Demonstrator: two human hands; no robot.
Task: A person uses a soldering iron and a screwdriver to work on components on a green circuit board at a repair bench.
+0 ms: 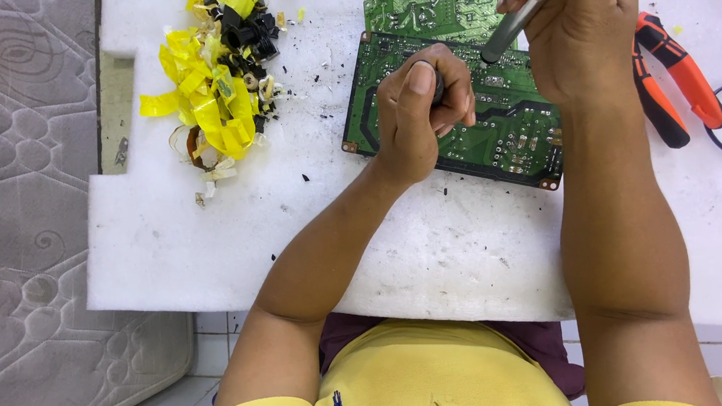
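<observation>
My left grip (420,105) is curled shut around a small dark part, resting on the green circuit board (503,141) that lies on the white foam surface (426,251). My right grip (576,39) is closed on a grey tool (512,30), its tip touching the board. Farther left sits a pile of yellow tape scraps (211,88); orange-handled pliers (676,77) lie right.

Left hand (419,113): resting on the near half of the green circuit board (503,145), fingers curling into a loose fist, thumb lying on top; forearm running back toward the body. Right hand (579,44): hovering over the board's far right part, fingers closing round a grey tool shaft (512,28); forearm extending straight back, bare.
</observation>
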